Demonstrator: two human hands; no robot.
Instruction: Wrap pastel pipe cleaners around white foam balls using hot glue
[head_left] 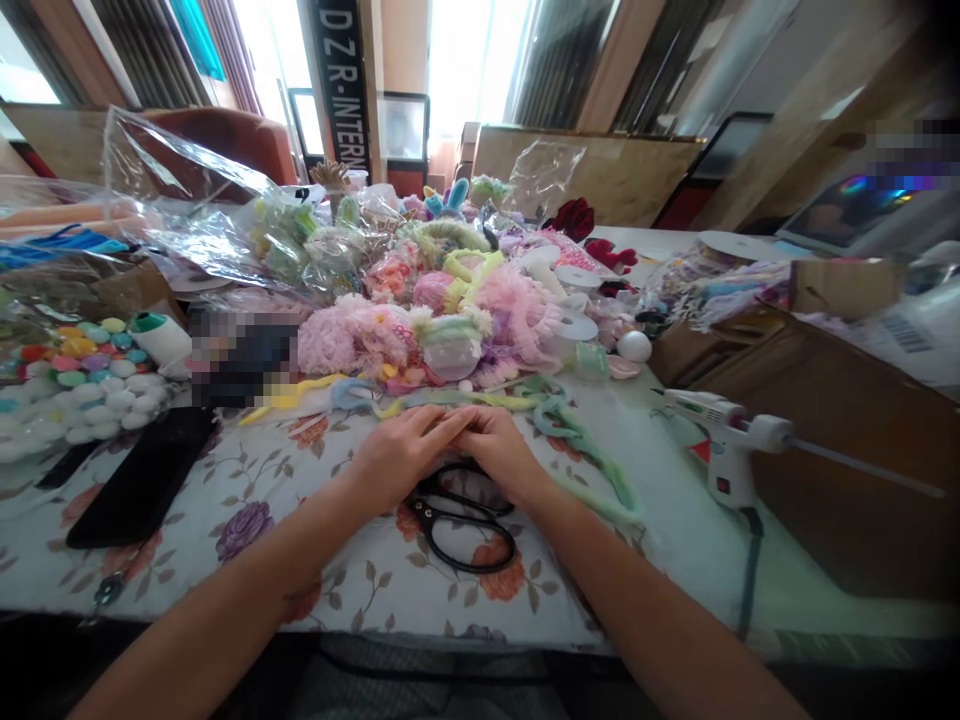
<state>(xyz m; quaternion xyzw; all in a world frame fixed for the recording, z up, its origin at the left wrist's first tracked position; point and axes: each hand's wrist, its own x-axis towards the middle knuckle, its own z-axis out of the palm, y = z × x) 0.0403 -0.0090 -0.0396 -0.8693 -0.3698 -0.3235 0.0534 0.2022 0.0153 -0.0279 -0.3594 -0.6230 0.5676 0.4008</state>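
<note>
My left hand (409,442) and my right hand (496,450) rest together on the cloth, fingertips meeting and overlapping. The left fingers are stretched out over the right ones; the right fingers, partly hidden, look loosely extended. I see nothing held in either hand. Just below them lies a pair of black-handled scissors (429,515), its blades hidden beneath the left hand and wrist. Beyond the fingertips, a pastel fuzzy strip (592,465) in yellow, blue and green runs across the table and loops down on the right.
A pile of pink ruffled trim (352,335) and plastic-wrapped craft materials fills the back. Pompoms (105,405) and a black phone (142,480) lie left. On the right, a white glue gun (716,440) with its cord stands against a cardboard box (847,470). A white ball (634,346) sits nearby.
</note>
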